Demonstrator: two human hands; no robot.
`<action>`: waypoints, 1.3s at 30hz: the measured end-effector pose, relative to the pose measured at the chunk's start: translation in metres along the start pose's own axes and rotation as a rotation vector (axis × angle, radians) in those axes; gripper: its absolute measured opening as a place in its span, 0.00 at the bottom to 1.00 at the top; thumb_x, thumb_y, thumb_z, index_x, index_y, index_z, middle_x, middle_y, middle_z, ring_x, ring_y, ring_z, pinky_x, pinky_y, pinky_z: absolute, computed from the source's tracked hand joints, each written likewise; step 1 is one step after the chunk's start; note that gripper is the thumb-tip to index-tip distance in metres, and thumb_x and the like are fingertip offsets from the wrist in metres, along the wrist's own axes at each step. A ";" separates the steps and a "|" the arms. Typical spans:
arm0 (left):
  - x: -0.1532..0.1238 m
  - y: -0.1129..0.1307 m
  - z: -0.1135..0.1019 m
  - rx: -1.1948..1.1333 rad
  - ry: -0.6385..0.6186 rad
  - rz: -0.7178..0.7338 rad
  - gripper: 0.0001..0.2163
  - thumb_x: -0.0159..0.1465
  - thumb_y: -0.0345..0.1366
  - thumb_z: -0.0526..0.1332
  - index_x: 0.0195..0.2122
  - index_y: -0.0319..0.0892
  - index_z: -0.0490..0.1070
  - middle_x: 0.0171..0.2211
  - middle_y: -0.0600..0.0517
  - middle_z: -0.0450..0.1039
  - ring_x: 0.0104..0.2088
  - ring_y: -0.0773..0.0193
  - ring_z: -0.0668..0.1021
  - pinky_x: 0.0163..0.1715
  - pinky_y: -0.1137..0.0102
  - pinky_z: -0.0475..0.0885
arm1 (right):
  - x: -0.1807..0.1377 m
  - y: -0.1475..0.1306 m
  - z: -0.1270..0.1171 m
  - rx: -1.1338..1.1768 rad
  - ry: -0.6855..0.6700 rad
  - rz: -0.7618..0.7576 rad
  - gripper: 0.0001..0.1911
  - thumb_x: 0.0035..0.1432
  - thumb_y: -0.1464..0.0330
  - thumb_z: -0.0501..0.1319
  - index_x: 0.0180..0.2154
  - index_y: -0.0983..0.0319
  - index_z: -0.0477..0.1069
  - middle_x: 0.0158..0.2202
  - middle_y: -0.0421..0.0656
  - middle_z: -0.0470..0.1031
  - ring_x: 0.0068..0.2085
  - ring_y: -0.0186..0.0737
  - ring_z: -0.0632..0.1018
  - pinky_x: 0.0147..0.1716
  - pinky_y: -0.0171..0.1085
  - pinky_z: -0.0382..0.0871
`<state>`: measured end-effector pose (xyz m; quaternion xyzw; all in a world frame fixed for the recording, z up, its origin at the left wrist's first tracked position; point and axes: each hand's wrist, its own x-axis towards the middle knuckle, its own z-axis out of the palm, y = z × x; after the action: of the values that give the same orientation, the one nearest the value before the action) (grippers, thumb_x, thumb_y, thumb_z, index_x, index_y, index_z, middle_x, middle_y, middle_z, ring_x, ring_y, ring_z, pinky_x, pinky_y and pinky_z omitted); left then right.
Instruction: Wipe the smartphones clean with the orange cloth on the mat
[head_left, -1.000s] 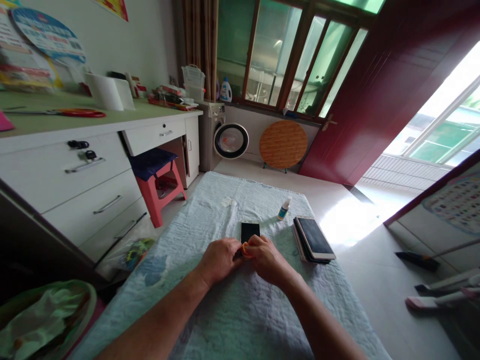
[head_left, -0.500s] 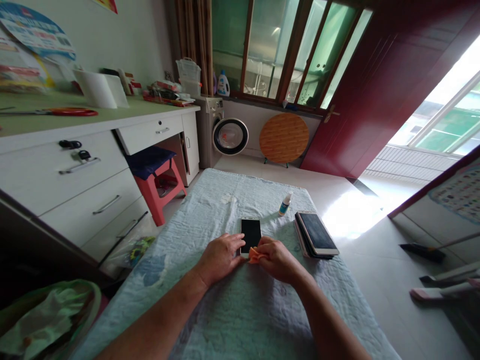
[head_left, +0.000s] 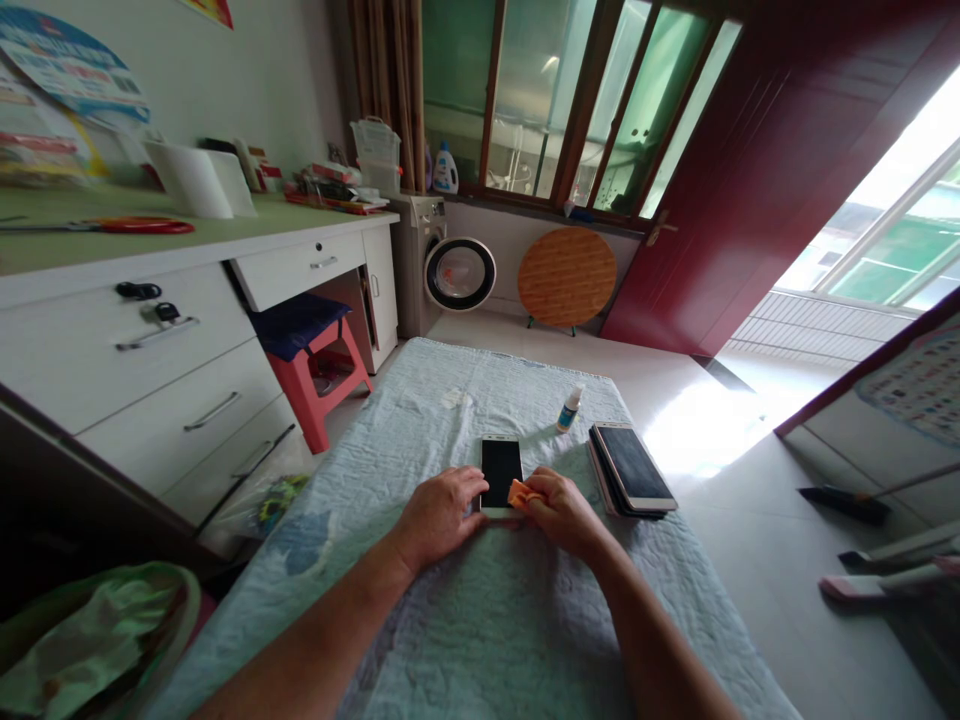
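A smartphone [head_left: 500, 463] with a dark screen and a pale frame lies face up on a cloth-covered table. My left hand [head_left: 442, 508] grips its left edge, fingertips along the side and thumb by the lower corner. Bunched in the closed fingers of my right hand [head_left: 562, 508] is an orange cloth [head_left: 519, 494], which is at the phone's lower right edge. A small spray bottle [head_left: 569, 410] stands upright beyond my right hand. To the right, several phones are piled up, with a pale-framed phone [head_left: 636, 465] on top.
The table is covered by a light blue quilted cloth [head_left: 465, 640]. On the left are a white desk [head_left: 180, 365] with drawers and a red stool [head_left: 319, 380]. A waste bin [head_left: 191, 590] is at lower left. Behind are a washing machine with its round door [head_left: 460, 274] open and a round wooden tabletop [head_left: 568, 277].
My right hand has moved the orange cloth slightly right and up, from the phone's bottom edge toward its right side. My left hand and the phone have hardly moved.
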<state>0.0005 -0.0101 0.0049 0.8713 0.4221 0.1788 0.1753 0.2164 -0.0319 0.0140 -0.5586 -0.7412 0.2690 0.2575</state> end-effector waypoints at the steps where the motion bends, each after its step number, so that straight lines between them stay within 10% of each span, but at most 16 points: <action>1: 0.000 0.000 -0.001 -0.007 0.000 -0.003 0.15 0.57 0.32 0.65 0.47 0.42 0.74 0.48 0.48 0.75 0.49 0.57 0.76 0.51 0.66 0.71 | 0.000 0.000 0.001 -0.001 0.009 0.008 0.10 0.53 0.76 0.54 0.22 0.63 0.65 0.27 0.38 0.64 0.28 0.30 0.66 0.28 0.31 0.54; 15: 0.000 -0.003 0.005 0.024 0.003 0.004 0.20 0.58 0.35 0.64 0.52 0.41 0.71 0.57 0.44 0.69 0.55 0.52 0.72 0.57 0.60 0.66 | 0.001 0.012 0.006 0.279 0.006 0.265 0.10 0.51 0.70 0.54 0.31 0.64 0.73 0.20 0.38 0.69 0.23 0.31 0.69 0.22 0.29 0.55; 39: -0.002 0.009 0.007 0.147 0.027 -0.046 0.22 0.59 0.41 0.65 0.53 0.42 0.68 0.54 0.43 0.70 0.52 0.49 0.73 0.53 0.59 0.69 | 0.001 -0.005 0.004 0.938 -0.010 0.252 0.10 0.49 0.63 0.58 0.30 0.63 0.69 0.19 0.39 0.70 0.19 0.32 0.70 0.18 0.30 0.56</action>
<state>0.0087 -0.0178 0.0028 0.8693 0.4564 0.1551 0.1094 0.2097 -0.0327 0.0148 -0.4663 -0.4681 0.6057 0.4433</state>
